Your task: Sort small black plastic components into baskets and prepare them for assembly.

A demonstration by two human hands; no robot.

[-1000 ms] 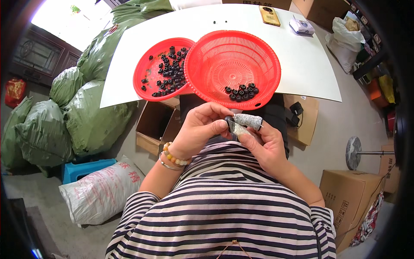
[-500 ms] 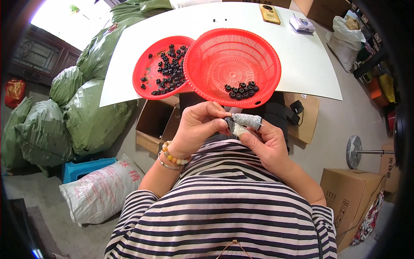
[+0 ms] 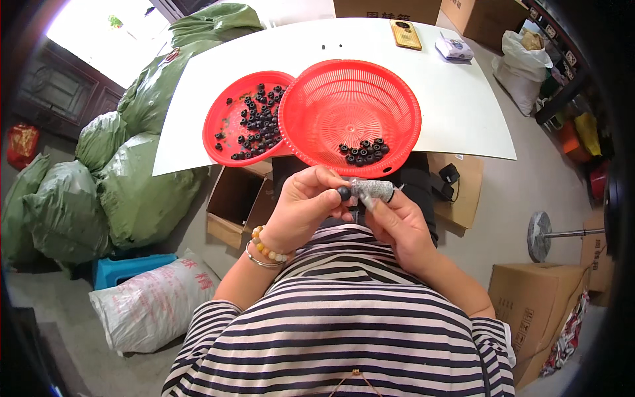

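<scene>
Before the white table point(image 3: 463, 112), a black ball point(image 3: 344, 193) is pinched by the left hand point(image 3: 305, 197), best steadied gently; the right hand point(image 3: 405, 231) has a grip that cannot be told.

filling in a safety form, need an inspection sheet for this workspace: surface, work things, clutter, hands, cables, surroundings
Surface: white table, with things at its front and far sides.
Work things: red basket and red plate, overlapping in view, each holding dark round pieces; basket rim appears past the front edge.
Clutter: yellow phone, small packet, two dark bits.
Left hand: pinches one dark piece.
Right hand: wears grey wrap; grip unclear.
Cables: black corded block on cardboard.
Surroundings: green bags and white sack at left; brown boxes at right.
</scene>
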